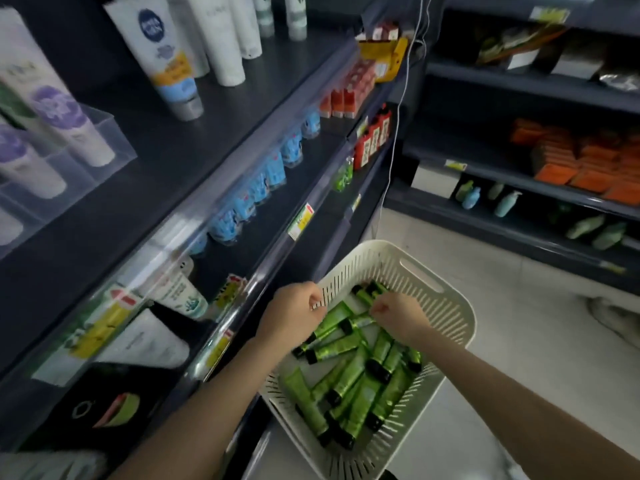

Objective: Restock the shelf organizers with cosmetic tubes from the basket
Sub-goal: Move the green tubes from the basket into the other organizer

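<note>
Both hands are down in the white slotted basket [450,306], which sits just beside the lower shelves. Green tubes [349,379] with black caps lie heaped in it at mixed angles; those under the hands run crosswise, caps toward the left rim. The right hand [398,317] curls its fingers onto the far end of the heap, seemingly pinching a tube. The left hand [294,311] is curled by the far-left rim; I cannot tell whether it holds a tube or the rim. The clear organizer [104,133] stands on the upper shelf, well up and to the left, so the left hand looks nearer for the lift.
</note>
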The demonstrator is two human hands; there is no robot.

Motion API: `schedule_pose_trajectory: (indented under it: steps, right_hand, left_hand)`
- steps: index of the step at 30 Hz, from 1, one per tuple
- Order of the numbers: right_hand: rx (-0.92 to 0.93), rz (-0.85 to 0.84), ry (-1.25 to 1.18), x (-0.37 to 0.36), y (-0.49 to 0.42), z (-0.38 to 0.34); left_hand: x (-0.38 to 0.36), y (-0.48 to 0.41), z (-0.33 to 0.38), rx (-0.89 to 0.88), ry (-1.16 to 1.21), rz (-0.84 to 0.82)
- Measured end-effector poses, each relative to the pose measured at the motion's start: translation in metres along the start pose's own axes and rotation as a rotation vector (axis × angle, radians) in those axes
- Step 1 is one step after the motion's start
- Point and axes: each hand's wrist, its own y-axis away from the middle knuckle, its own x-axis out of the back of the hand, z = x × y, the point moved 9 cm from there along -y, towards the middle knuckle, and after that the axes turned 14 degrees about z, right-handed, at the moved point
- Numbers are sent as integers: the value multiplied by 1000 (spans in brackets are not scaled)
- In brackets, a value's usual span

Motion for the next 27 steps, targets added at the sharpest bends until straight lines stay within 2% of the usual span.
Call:
schedule_pose_trajectory:
  steps: [4, 12, 16, 21, 27]
  right_hand:
    - [-23, -175, 110, -48, -1, 35]
    - [203, -461, 472, -125, -3, 75]
    - [386, -604, 597, -161, 11, 82]
    - [622, -526, 766, -173, 12, 65]
    - [665, -483, 811, -174, 5, 59]
  left_hand:
    - [-55, 1, -31, 82, -28, -112]
    - [-134, 13, -67, 107, -122, -228]
    - [-170, 25, -85, 185, -155, -335]
    - [-209, 38, -100, 310, -134, -475]
    - [-243, 37, -94, 297, -110, -534]
